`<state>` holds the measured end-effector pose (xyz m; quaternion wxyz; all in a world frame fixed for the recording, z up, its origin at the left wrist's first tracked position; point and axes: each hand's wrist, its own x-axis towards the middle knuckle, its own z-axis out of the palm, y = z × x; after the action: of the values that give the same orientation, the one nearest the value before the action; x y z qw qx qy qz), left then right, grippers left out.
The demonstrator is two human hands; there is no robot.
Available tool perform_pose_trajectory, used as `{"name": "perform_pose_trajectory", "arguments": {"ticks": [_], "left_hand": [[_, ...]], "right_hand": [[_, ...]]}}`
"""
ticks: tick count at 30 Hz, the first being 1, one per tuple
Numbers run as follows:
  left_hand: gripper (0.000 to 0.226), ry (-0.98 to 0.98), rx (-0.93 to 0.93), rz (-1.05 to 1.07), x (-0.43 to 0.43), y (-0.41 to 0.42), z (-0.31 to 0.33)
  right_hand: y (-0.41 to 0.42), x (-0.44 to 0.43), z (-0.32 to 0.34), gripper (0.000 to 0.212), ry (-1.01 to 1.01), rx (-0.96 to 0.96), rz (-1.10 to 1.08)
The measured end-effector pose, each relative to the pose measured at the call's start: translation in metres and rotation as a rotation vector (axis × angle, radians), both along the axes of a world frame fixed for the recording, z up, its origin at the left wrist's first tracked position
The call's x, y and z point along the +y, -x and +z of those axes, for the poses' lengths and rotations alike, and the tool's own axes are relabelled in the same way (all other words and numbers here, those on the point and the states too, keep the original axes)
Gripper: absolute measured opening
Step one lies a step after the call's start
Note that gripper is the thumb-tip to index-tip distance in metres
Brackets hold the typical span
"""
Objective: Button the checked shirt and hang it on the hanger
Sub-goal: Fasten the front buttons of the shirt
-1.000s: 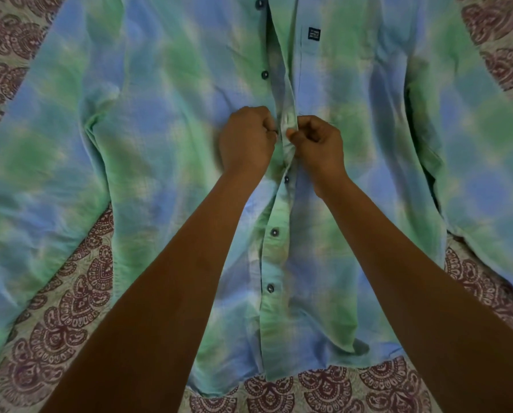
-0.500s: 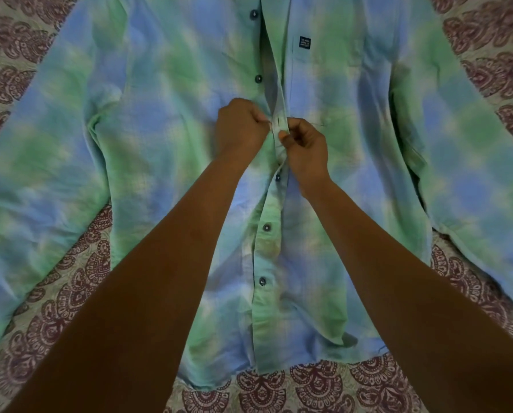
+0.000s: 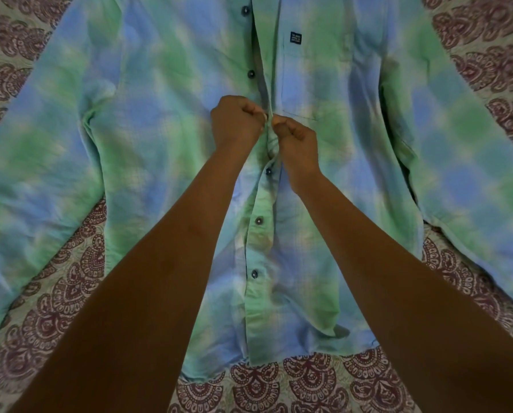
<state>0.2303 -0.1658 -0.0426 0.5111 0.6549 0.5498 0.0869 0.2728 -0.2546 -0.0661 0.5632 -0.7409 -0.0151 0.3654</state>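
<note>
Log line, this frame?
step: buttoning | left hand: pinches placket | right hand: pinches placket | checked shirt: flat, lower buttons fastened

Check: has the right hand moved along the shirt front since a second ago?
No: right hand still pinches the placket between the same upper button and lower button.

Premises: domestic, most likely a bedroom. Evidence: a printed cotton sheet [image 3: 55, 308], pale with maroon scalloped and paisley motifs, covers the whole surface, showing at 6, 8, 11 and 1 o'clock around the checked shirt [image 3: 159, 129] spread flat upon it. Bed or floor beneath: undetermined.
</note>
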Motion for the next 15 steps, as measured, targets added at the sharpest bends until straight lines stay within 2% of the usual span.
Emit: {"name": "perform_pose_trajectory", "arguments": {"ticks": [2, 5, 11, 15], "left_hand": [[0.029, 0.038, -0.04, -0.015, 0.0, 0.002, 0.005], [0.027, 0.084, -0.072, -0.037, 0.001, 0.004, 0.013], [0.025, 0.174, -0.118, 0.021, -0.008, 0.005, 0.011], [0.023, 0.201, -0.123, -0.002, -0.006, 0.006, 0.01]], "right_hand": [[-0.004, -0.002, 0.009, 0.014, -0.085, 0.115, -0.079], [-0.012, -0.001, 0.021, 0.014, -0.191, 0.27, -0.114], [-0.01, 0.002, 0.023, 0.019, -0.138, 0.253, -0.181], [-0.009, -0.003, 0.019, 0.022, -0.155, 0.197, -0.114]]}}
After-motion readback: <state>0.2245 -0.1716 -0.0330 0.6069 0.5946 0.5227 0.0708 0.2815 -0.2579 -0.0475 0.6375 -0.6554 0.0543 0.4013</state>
